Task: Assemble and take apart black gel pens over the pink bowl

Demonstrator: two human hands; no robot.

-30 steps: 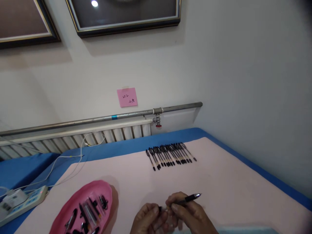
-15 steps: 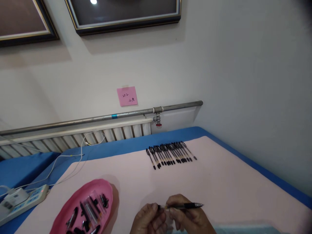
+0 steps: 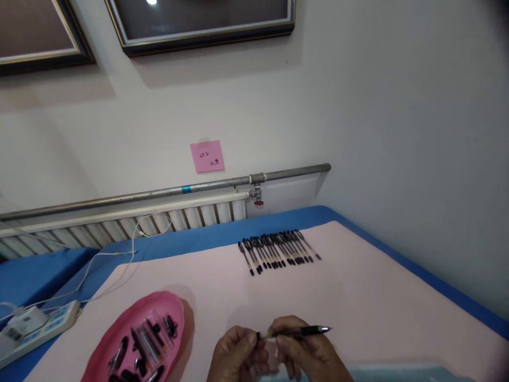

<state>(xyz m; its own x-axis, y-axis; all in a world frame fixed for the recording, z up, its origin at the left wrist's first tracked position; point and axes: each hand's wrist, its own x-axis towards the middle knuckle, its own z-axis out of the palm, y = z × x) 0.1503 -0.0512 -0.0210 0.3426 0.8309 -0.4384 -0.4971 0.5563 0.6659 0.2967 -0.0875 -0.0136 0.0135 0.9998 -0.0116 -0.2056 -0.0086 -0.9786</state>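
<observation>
At the bottom middle, my two hands hold one pen (image 3: 304, 331) level between them, its silver tip pointing right. My right hand (image 3: 306, 347) pinches the barrel between thumb and fingers, near the pen's middle. With thumb and forefinger, my left hand (image 3: 238, 353) grips the small black end piece at the pen's left end. A clear, yellowish stretch shows between the two hands. Whether the end piece is joined to the barrel I cannot tell.
Several black-capped pens (image 3: 278, 249) lie in a row on the pink sheet (image 3: 214, 286). To the left, a pink tray (image 3: 107, 339) holds clear tubes and black pen parts. A power strip (image 3: 59, 323) with white cables sits at the far left, below a radiator (image 3: 191, 216).
My left hand has shifted slightly left and down. The pen's tip has risen a little, and the pen stays between both hands.
</observation>
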